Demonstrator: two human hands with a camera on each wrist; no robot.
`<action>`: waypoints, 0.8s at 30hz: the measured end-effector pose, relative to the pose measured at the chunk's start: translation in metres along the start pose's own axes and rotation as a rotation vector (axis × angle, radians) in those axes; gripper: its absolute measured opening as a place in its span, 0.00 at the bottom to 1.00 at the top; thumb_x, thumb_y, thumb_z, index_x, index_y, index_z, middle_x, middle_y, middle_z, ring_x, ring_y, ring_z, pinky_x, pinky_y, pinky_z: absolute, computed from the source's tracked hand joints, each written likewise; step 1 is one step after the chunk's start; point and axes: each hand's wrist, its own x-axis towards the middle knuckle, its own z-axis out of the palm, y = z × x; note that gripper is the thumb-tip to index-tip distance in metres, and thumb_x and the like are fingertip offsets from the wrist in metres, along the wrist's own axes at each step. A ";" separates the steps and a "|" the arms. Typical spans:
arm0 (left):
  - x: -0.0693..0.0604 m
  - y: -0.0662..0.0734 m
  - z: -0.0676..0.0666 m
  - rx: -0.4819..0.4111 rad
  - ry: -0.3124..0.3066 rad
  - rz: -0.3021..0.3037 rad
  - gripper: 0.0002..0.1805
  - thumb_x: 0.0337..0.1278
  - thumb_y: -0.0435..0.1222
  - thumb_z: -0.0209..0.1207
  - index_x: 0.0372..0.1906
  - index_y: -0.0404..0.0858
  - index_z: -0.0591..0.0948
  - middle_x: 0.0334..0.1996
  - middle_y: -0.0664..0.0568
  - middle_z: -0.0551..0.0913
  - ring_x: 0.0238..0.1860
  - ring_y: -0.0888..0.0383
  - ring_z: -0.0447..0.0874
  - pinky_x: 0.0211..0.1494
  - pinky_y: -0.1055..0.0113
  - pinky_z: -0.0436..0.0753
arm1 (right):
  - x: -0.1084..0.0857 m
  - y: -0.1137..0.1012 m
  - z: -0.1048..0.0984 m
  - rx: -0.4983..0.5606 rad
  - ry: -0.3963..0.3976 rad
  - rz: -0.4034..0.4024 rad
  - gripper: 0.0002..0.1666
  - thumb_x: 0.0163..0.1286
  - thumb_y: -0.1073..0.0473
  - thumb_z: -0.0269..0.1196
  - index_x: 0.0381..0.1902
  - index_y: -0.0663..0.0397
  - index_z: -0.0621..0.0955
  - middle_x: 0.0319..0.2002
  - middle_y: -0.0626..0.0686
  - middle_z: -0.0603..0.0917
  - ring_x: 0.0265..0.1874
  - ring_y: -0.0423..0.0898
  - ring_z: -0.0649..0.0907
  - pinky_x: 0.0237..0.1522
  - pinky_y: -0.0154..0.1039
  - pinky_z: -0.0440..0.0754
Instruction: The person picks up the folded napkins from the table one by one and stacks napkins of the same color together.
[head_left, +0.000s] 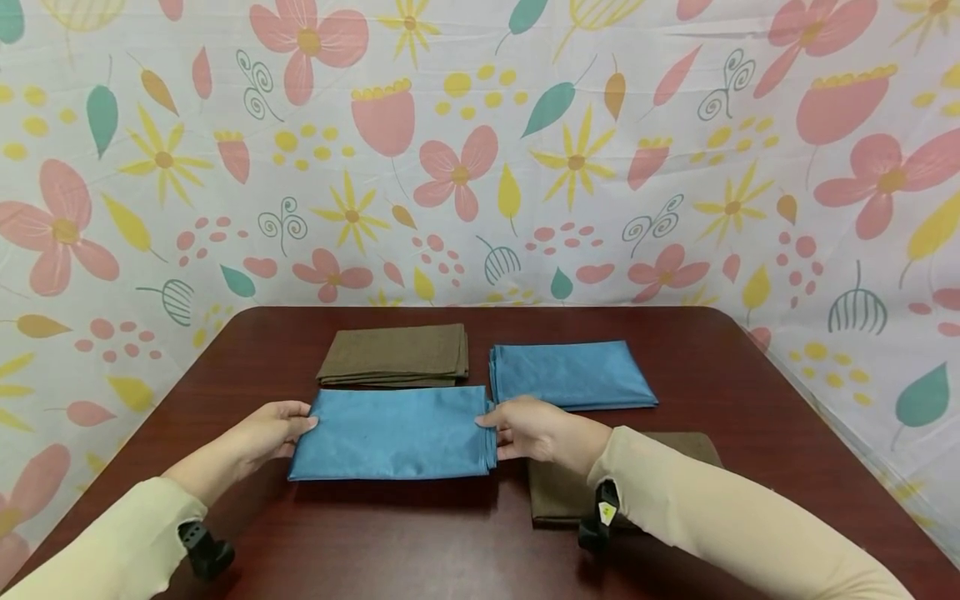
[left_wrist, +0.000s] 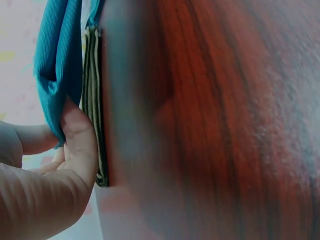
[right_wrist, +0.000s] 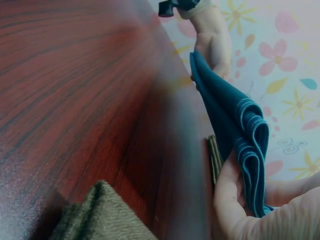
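Observation:
A folded blue cloth [head_left: 393, 435] is held a little above the table between both hands. My left hand [head_left: 272, 429] pinches its left edge, thumb on top and fingers beneath. At the opposite edge, my right hand [head_left: 528, 429] pinches the stacked layers. The right wrist view shows those layers as rounded folds of the blue cloth [right_wrist: 250, 135] between thumb and fingers. In the left wrist view, the cloth's end [left_wrist: 57, 75] hangs doubled over the left fingers.
Behind the held cloth lies a folded brown cloth [head_left: 397, 354], with a second folded blue cloth [head_left: 570, 375] to its right. Another folded brown cloth [head_left: 558, 496] lies partly under the right forearm. All rest on a dark wooden table [head_left: 360, 542] before a flowered curtain [head_left: 480, 167].

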 end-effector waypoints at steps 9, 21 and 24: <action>-0.003 0.011 0.002 -0.001 0.059 0.046 0.25 0.75 0.38 0.47 0.63 0.22 0.64 0.53 0.43 0.76 0.48 0.61 0.76 0.53 0.63 0.79 | -0.001 -0.009 -0.005 0.032 0.012 -0.014 0.35 0.73 0.66 0.55 0.71 0.69 0.54 0.48 0.57 0.71 0.39 0.46 0.75 0.51 0.45 0.79; -0.001 0.024 0.007 -0.019 0.098 0.083 0.19 0.74 0.40 0.48 0.53 0.26 0.72 0.37 0.54 0.76 0.38 0.61 0.76 0.43 0.69 0.79 | -0.004 -0.020 -0.016 0.023 0.036 -0.034 0.41 0.73 0.64 0.56 0.75 0.67 0.49 0.54 0.60 0.73 0.40 0.46 0.79 0.50 0.45 0.81; -0.001 0.028 0.009 -0.014 0.123 0.068 0.20 0.74 0.40 0.48 0.54 0.25 0.71 0.38 0.52 0.76 0.37 0.60 0.76 0.43 0.68 0.80 | -0.004 -0.023 -0.018 0.009 0.033 -0.044 0.42 0.72 0.64 0.57 0.74 0.68 0.49 0.51 0.58 0.73 0.38 0.45 0.78 0.48 0.43 0.81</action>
